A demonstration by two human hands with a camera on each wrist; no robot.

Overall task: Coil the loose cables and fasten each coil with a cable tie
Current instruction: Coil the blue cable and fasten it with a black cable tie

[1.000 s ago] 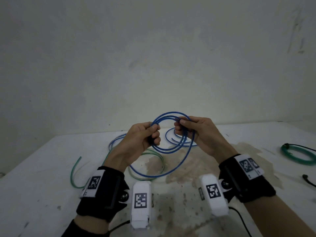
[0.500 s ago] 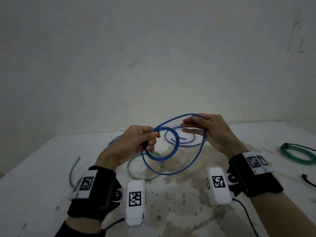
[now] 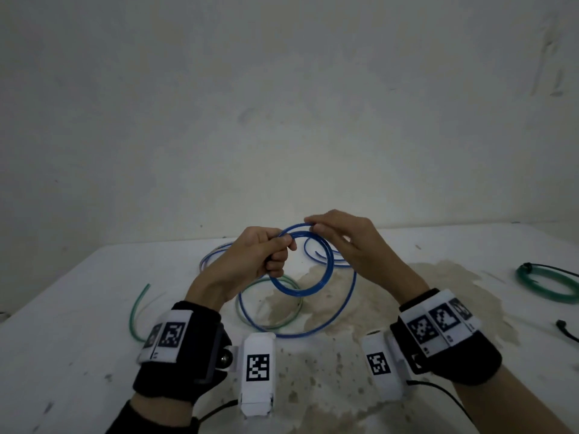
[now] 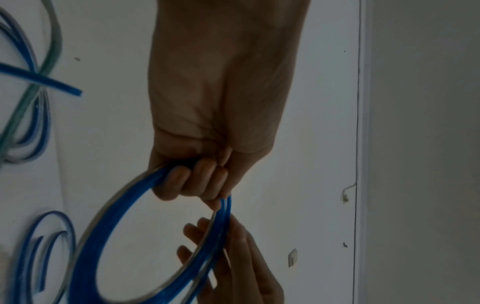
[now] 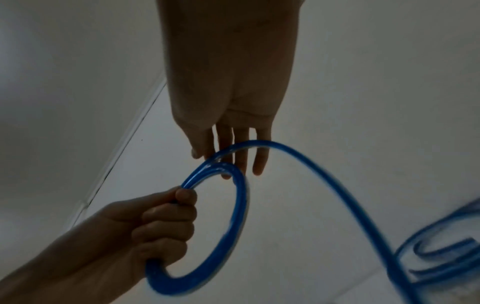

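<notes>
A blue cable (image 3: pixel 300 293) is partly wound into a small coil that I hold up over the white table (image 3: pixel 78 339). My left hand (image 3: pixel 275 252) grips the coil's left side in a fist; the left wrist view shows the fingers (image 4: pixel 197 181) curled round its turns (image 4: pixel 88 257). At the coil's top, my right hand (image 3: pixel 313 225) pinches the cable between thumb and nearly straight fingers (image 5: pixel 233 160). The rest of the blue cable (image 3: pixel 313 332) trails in a wide loop on the table. A loose green cable (image 3: pixel 133 311) lies under it on the left.
A green coil (image 3: pixel 548 283) lies at the right edge of the table, with a thin black piece (image 3: pixel 564 330) in front of it. A brown stain (image 3: pixel 329 386) covers the table's middle. A pale wall stands close behind.
My right hand swung out to the right with a new loop of blue cable, then came back to the coil's top. The left hand kept its grip and rose slightly.
</notes>
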